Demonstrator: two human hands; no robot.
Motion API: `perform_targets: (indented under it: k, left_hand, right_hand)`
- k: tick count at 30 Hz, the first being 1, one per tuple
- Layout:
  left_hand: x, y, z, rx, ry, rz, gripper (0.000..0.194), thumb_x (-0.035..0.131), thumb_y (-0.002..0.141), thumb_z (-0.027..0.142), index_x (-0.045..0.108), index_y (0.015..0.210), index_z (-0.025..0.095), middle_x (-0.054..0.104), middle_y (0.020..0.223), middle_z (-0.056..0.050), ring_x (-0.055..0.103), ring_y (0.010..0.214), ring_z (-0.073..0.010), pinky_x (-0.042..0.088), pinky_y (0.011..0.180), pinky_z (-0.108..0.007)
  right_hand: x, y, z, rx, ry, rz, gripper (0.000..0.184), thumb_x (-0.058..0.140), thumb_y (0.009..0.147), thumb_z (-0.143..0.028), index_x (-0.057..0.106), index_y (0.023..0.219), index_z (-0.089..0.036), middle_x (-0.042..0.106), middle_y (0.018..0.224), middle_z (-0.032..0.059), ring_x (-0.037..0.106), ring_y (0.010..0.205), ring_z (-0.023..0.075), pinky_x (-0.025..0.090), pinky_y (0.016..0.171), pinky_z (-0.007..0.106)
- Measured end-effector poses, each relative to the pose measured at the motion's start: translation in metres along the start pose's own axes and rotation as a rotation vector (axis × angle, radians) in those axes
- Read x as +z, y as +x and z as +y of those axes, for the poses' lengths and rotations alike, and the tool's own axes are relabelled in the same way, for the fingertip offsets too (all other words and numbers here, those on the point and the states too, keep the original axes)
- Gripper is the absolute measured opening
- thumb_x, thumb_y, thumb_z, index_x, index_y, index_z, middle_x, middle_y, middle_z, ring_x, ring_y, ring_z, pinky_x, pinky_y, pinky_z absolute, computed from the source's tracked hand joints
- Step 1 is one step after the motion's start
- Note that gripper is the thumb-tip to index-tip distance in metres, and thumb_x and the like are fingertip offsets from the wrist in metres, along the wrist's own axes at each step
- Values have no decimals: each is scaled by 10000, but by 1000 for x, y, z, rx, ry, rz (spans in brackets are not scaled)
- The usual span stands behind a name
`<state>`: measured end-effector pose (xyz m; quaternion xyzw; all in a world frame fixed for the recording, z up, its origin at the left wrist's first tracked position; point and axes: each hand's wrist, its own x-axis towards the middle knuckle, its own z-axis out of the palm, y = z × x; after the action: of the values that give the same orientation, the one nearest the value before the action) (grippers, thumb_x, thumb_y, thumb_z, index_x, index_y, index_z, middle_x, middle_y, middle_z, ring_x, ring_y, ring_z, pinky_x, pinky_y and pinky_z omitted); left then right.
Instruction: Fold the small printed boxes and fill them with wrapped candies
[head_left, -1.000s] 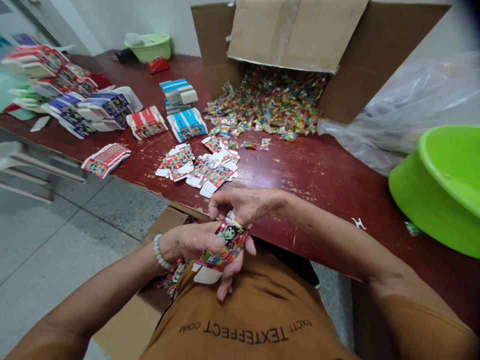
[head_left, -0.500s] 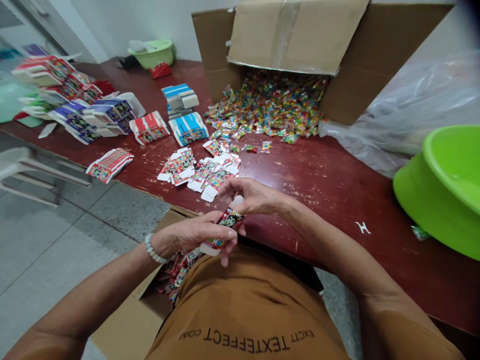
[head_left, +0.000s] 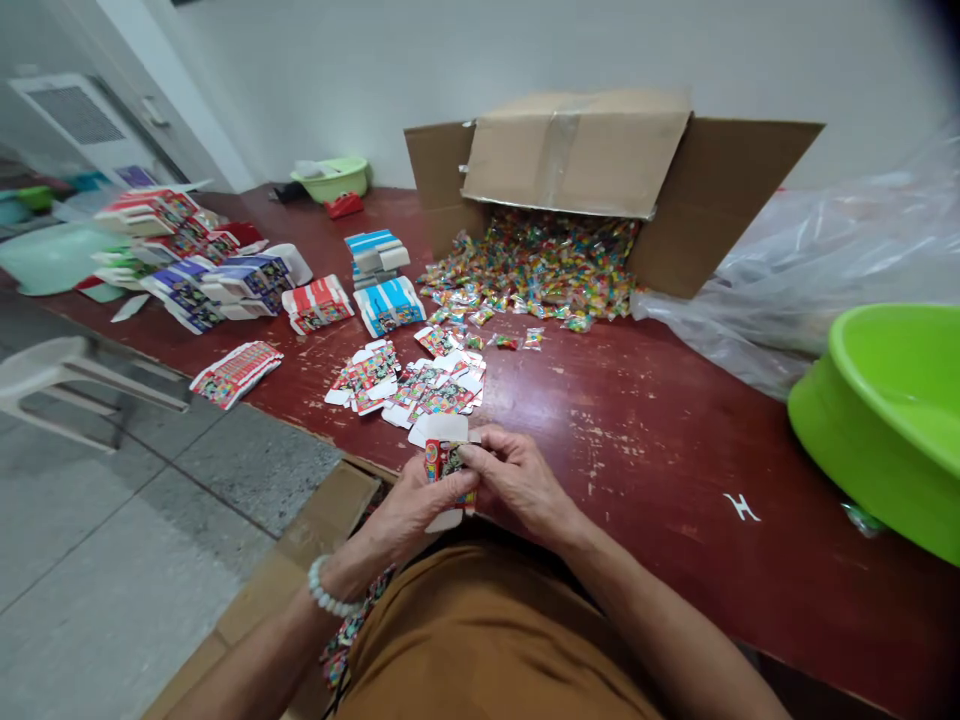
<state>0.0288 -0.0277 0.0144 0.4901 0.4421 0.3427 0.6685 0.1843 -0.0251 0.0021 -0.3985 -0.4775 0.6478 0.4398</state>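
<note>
My left hand (head_left: 409, 505) and my right hand (head_left: 517, 482) both grip a small printed paper carton (head_left: 444, 462) at the near edge of the dark red table (head_left: 660, 420). The carton stands upright between my fingers with its white top flap open. Just beyond it lies a loose pile of flat printed carton blanks (head_left: 409, 385). Farther back a big cardboard box (head_left: 600, 180) lies on its side, with many small bright candy packets (head_left: 536, 265) spilling from it.
Folded cartons in red, blue and purple (head_left: 225, 280) are stacked at the table's left. A lime green basin (head_left: 892, 410) sits at the right, clear plastic sheeting (head_left: 832, 260) behind it. An open cardboard box (head_left: 322, 530) stands on the floor below my left arm; a white plastic chair (head_left: 45, 375) stands at left.
The carton went from a flat blank held low against my body to an upright, opened shape raised to the table edge. My view tilted upward.
</note>
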Motion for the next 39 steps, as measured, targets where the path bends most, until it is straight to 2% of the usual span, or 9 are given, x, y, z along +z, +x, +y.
perform_targets:
  k: [4, 8, 13, 18, 23, 29, 33, 36, 39]
  left_hand:
    - [-2, -6, -8, 118, 0, 199, 350, 765, 793, 342, 582, 1050, 189, 726, 975, -34, 676, 852, -169, 549, 733, -259]
    - [1, -14, -18, 209, -101, 361, 523, 780, 777, 337, 422, 1151, 267, 737, 961, -15, 704, 761, -159, 564, 709, -278]
    - [1, -18, -15, 245, -166, 443, 546, 801, 731, 348, 501, 1178, 256, 726, 1121, -54, 698, 985, -191, 553, 822, -273]
    - [-8, -15, -11, 164, -201, 362, 376, 797, 739, 366, 589, 1018, 222, 728, 999, -31, 683, 842, -169, 550, 696, -243]
    - [-13, -11, -17, 158, -66, 357, 253, 731, 811, 405, 630, 928, 205, 684, 848, 5, 620, 705, -132, 514, 636, -221]
    - [-17, -2, -18, 207, 22, 401, 294, 763, 780, 383, 590, 958, 224, 694, 853, 12, 646, 768, -145, 525, 710, -231]
    - [-18, 1, -15, 96, -270, 328, 661, 828, 713, 414, 406, 1201, 270, 712, 864, 22, 671, 679, -145, 544, 620, -241]
    - [-18, 1, -15, -76, -405, 150, 595, 715, 813, 515, 430, 1252, 231, 709, 868, -18, 689, 632, -166, 553, 567, -261]
    - [-16, 1, -15, -176, -455, 123, 510, 580, 905, 534, 493, 1278, 196, 689, 754, -28, 652, 488, -163, 517, 461, -251]
  right_hand:
    - [0, 3, -2, -67, -157, 111, 291, 641, 849, -427, 704, 820, -145, 676, 825, 42, 603, 756, 168, 491, 687, 272]
    - [4, 5, 5, -77, -94, 159, 412, 692, 821, -411, 602, 1154, -185, 681, 841, 21, 636, 762, 183, 518, 696, 295]
    - [21, 12, 24, -215, -31, 236, 344, 701, 809, -360, 615, 1105, -208, 674, 851, 20, 626, 726, 160, 509, 695, 287]
    - [20, 17, 24, -166, -83, 210, 263, 680, 830, -385, 707, 1008, -194, 708, 937, 50, 637, 807, 174, 512, 756, 299]
    - [5, 20, 10, -43, -127, 149, 241, 750, 771, -389, 711, 784, -152, 691, 771, 31, 603, 706, 147, 487, 699, 272]
    - [-4, 32, 11, 41, 106, -12, 395, 855, 675, -377, 693, 979, -184, 678, 792, 6, 622, 701, 134, 507, 714, 274]
    - [-3, 30, 13, -112, -43, 26, 182, 767, 786, -353, 701, 775, -184, 685, 831, 31, 629, 782, 158, 503, 737, 285]
    - [-3, 28, 15, -283, -260, 76, 112, 723, 824, -303, 711, 776, -202, 677, 813, 28, 620, 770, 160, 489, 723, 288]
    - [-2, 28, 16, -330, -421, 17, 120, 686, 863, -314, 724, 835, -203, 687, 810, 35, 618, 730, 156, 481, 693, 287]
